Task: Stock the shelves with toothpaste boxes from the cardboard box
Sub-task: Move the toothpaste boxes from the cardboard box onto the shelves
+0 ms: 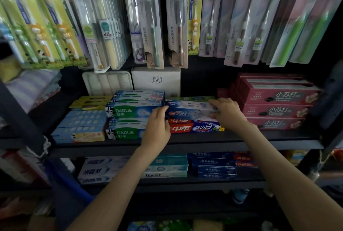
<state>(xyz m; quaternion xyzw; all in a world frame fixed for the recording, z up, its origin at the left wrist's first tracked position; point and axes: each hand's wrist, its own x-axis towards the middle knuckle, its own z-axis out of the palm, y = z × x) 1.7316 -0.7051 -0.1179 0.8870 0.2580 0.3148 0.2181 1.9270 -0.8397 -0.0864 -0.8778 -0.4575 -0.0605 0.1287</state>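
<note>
Crest box [189,113] lies lengthwise on top of the red stack [185,128] on the middle shelf [204,145], label out, prob. to match the front-facing rows. Left hand [157,126] has its fingers [161,113] curled on the end at the stack's left; right hand [229,113] clamps the other end w/ fingers [217,103] bent over the top edge. Holding both ends likely keeps the long box square b/c it must slot btw the Darlie boxes [130,113] left of the stack & the pink boxes [274,110] to its right.
</note>
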